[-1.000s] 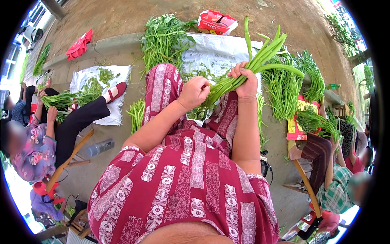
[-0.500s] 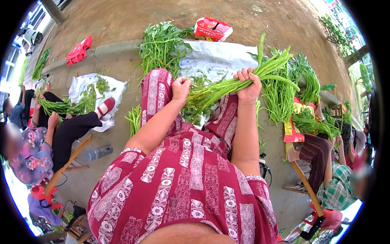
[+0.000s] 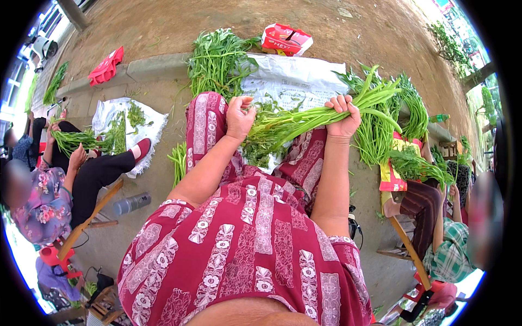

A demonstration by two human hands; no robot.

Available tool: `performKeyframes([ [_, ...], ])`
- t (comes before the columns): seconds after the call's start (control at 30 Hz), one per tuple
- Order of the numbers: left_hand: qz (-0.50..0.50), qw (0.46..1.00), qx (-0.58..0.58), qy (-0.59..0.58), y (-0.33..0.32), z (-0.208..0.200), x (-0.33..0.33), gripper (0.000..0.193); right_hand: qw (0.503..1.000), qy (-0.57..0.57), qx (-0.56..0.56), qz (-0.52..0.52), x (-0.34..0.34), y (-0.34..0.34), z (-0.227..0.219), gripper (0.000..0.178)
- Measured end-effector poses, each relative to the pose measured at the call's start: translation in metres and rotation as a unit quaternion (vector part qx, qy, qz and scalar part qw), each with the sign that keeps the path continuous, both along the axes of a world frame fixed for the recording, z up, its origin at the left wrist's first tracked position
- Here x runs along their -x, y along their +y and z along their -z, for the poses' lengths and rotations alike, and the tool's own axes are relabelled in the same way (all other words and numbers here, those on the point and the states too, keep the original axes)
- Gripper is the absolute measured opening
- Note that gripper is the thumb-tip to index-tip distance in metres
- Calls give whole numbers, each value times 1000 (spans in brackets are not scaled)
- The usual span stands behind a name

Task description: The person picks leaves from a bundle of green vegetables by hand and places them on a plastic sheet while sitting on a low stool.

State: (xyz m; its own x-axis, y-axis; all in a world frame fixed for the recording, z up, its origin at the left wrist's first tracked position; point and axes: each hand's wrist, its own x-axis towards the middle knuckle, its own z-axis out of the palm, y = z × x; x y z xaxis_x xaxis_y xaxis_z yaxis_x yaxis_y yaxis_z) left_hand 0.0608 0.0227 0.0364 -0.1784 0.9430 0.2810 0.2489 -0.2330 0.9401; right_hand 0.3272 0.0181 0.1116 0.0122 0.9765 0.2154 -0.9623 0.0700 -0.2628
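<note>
Shirt (image 3: 255,233) in dark red with pale patterned strips is nearest to me, worn by the seated person whose two hands are working. The trousers (image 3: 206,122) have the same pattern, and the knees are set apart. Above the lap lies a bunch of long green stems (image 3: 312,120), slanting between the hands. The right hand (image 3: 343,115) has its grip wrapped firmly around this bunch, close to the thicker ends, which stick out past the fingers to the upper right. The left hand (image 3: 239,117) is at the other, leafy end, its fingers curled inward; whether its grip pinches a leaf, I am not able to see.

Under the leafy end, loose leaves (image 3: 258,156) lie between the knees. Beside the left knee there are some cut stems (image 3: 178,162). A little farther, a white sheet (image 3: 296,69) is spread on the ground, with a leafy heap (image 3: 216,65) at its left and a green pile (image 3: 376,138) at its right.

On the left side, a person in a flowered top (image 3: 46,201) holds greens too, and a grey bottle (image 3: 132,204) lies near. On the right side, a person in a green checked shirt (image 3: 455,252) has greens over the knees, beside a red and yellow bag (image 3: 392,178).

Beyond the white sheet, a red and white bag (image 3: 286,40) rests on the brown earth (image 3: 217,16). Far at the upper left stands a white scooter (image 3: 42,49).
</note>
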Motion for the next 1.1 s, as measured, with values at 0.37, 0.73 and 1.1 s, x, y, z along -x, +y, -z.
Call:
performKeyframes([
  [0.37, 185, 980, -29, 64, -76, -32, -9, 15, 997, -54, 39, 47, -2, 10, 10, 8],
  [0.73, 121, 977, 116, 132, -44, -3, -19, 26, 997, -53, 41, 32, 7, 12, 7, 8],
  [1.1, 99, 991, -27, 89, -36, 8, -14, 9, 996, -53, 58, 37, 5, 9, 5, 8],
])
